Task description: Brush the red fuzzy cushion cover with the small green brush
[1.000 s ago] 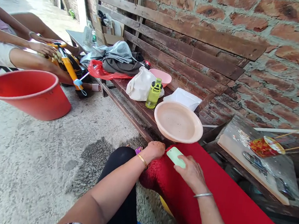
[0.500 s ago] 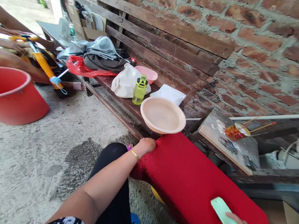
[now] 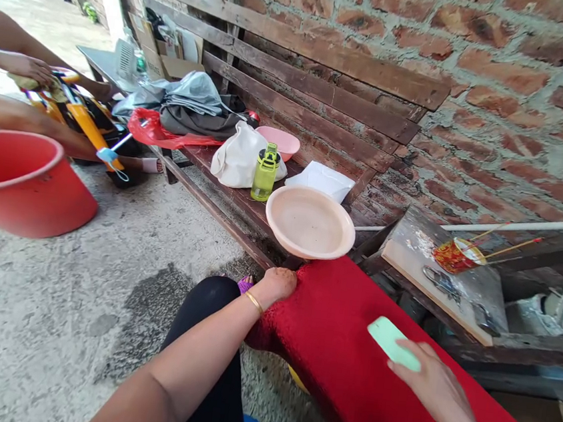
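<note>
Deep red velvety cloth point(image 3: 348, 339) covers a long, flat surface in front of me. My left hand point(image 3: 280, 283) is closed at its far left corner, gripping the fabric's edge. Over the right part, my right hand point(image 3: 428, 374) holds a mint-green oblong that looks like a scrub brush point(image 3: 391, 340). The brush's underside is hidden, so contact with the fabric is unclear. Beyond the cloth's far end, a wide pale-pink basin point(image 3: 310, 224) rests on the wooden bench, just past my left hand.
On the bench point(image 3: 242, 200) stand a green bottle point(image 3: 265, 174), a white bag point(image 3: 237, 156) and a pink bowl point(image 3: 281, 142). A board point(image 3: 408, 251) at right bears a red-gold can point(image 3: 458, 255). At left are a red tub point(image 3: 27, 191) and another person's hand point(image 3: 25, 68).
My right hand has carried the green brush up and to the left over the red cloth. My left hand keeps its grip at the corner. The other person's hands have shifted around the yellow-framed object.
</note>
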Tool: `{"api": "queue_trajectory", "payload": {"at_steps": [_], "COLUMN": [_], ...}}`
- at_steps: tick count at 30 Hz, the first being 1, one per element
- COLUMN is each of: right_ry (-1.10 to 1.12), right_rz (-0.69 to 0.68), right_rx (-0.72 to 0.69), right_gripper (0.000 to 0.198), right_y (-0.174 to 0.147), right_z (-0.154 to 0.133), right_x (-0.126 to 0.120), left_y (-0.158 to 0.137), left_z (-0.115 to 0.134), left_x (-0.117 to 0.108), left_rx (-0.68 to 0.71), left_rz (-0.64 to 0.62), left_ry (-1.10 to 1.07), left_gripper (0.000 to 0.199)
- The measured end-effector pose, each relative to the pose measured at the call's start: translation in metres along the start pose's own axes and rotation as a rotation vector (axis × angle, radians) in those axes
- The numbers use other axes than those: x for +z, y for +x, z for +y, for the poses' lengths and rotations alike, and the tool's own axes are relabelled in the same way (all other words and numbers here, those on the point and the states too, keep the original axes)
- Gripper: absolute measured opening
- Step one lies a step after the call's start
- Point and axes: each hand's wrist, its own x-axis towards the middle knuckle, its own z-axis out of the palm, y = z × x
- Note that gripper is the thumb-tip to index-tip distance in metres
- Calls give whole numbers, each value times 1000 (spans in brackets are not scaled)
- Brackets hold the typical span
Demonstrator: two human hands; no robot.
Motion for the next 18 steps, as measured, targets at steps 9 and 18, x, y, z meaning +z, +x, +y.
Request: {"api": "queue_trajectory", "payload": {"at_steps": [9,18], "right_ry": [-59,-54], "right_rz": [-43,-40], "right_rx": [-229,116], "right_gripper": [49,51], "right_y": [76,23], "right_z": [-163,16], "right_x": [24,12], "left_y": [-2,-2], "left_z": [0,4], "left_x": [0,-4], "left_rx": [12,0], "left_rz": [12,-26], "left_ry": [15,38], "left_gripper": [40,40]}}
